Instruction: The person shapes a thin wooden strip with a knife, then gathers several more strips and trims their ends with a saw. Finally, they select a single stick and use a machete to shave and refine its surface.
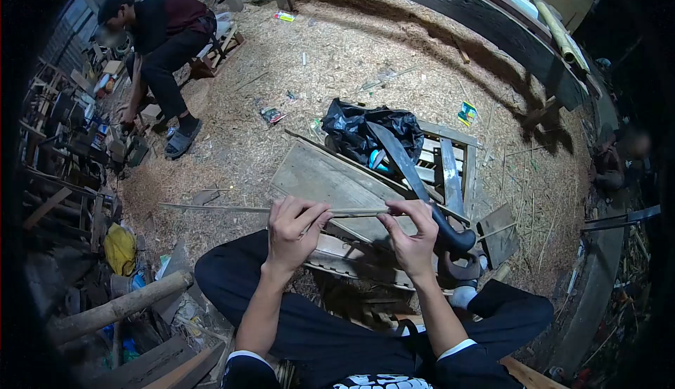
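A thin, light strip of wood or bamboo [355, 212] runs level between my hands, and its long end sticks out to the left. My left hand [292, 231] pinches it near the middle. The right end sits between the thumb and fingers of my right hand [411, 233]. Beneath the strip lies a wide wooden board [316, 174]. Close by my right hand is a large blade with a curved black handle [453, 231], leaning across a slatted wooden crate [470, 171]. A black plastic bag [348, 125] rests on the crate.
Wood shavings [232, 143] cover the ground. Another person [165, 30] sits bent over at the upper left beside piled scrap wood [63, 150]. A heavy beam [450, 2] crosses the upper right. At the lower left lies a round pole [126, 308].
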### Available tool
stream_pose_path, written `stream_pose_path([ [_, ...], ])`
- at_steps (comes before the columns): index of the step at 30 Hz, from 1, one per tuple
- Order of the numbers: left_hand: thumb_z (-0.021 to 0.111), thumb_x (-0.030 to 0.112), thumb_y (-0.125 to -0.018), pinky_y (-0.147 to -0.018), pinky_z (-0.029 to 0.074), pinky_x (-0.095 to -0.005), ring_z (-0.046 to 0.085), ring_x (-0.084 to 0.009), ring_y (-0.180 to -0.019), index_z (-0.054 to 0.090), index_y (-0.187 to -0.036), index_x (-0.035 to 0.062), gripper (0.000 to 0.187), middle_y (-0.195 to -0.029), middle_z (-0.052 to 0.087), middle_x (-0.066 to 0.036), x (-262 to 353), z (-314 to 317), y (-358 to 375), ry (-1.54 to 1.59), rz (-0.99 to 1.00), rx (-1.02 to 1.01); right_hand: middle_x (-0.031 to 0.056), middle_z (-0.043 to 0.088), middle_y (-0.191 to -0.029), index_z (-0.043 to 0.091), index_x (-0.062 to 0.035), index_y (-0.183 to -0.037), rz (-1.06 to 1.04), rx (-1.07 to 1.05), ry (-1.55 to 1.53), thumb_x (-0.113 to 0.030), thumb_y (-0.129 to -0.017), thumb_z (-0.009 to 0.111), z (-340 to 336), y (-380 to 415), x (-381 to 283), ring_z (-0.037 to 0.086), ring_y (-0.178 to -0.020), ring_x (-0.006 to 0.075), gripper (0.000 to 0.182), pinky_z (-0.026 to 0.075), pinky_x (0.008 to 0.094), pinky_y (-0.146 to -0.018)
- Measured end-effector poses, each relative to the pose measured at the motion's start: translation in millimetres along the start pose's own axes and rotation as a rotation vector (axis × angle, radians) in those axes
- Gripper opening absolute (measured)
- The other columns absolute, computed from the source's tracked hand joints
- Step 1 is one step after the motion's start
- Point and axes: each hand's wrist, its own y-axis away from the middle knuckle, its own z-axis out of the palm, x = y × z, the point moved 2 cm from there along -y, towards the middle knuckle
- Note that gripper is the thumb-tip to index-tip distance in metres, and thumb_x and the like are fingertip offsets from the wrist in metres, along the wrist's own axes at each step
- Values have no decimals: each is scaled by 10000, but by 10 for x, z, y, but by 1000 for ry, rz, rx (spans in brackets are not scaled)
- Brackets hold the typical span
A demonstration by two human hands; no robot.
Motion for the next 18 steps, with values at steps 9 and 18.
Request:
stream_pose_path([
  [9, 802, 163, -830, -737, 411, -372, 592, -221, -749, 763, -903, 92, 109, -793, 674, -19, -14, 24, 23, 10, -1, -1, 28, 752, -887, 766, -84, -907, -157, 91, 121, -81, -768, 860, -46, 29, -81, 668, -859, 193, 169, 400, 350, -865],
  [18, 802, 166, -833, -745, 408, -362, 593, -219, -756, 774, -923, 89, 121, -803, 680, -24, -60, 17, 21, -21, -43, 16, 18, 727, -915, 761, -103, -923, -213, -91, 212, -102, -788, 837, -54, 33, -134, 647, -876, 217, 156, 370, 383, -906],
])
